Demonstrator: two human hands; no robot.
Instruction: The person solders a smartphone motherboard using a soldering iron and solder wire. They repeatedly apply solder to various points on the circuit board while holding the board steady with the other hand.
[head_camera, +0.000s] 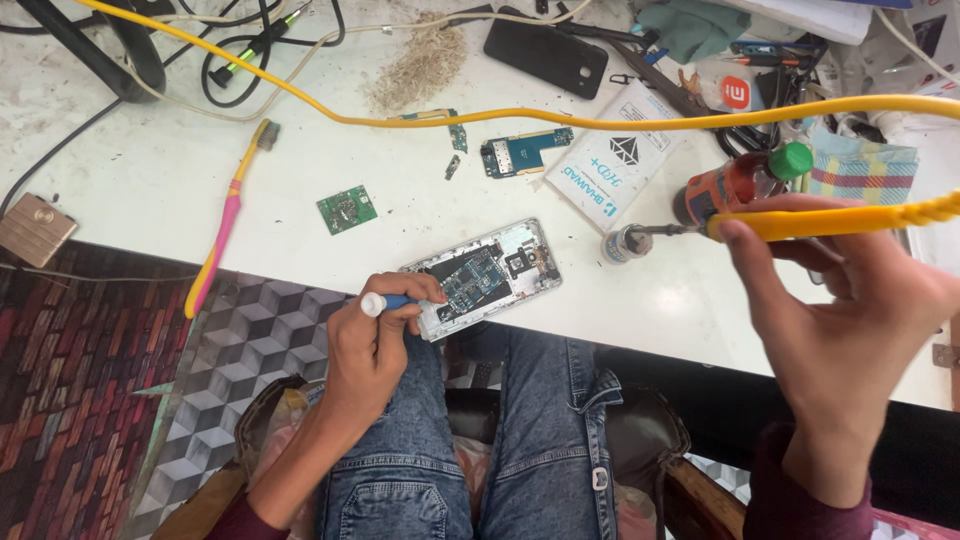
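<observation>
Gripping a blue-and-white screwdriver in my left hand at the opened phone, circuit board bared, my right hand clasps a yellow soldering iron.

The tabletop is white, matt and scuffed with grime. At its six o'clock edge the opened phone shows a bright metal frame and glossy blue circuit board. At three o'clock the soldering iron has a smooth yellow plastic handle. At nine o'clock lies a glossy plastic toothbrush. Faded denim jeans look coarse.
</observation>
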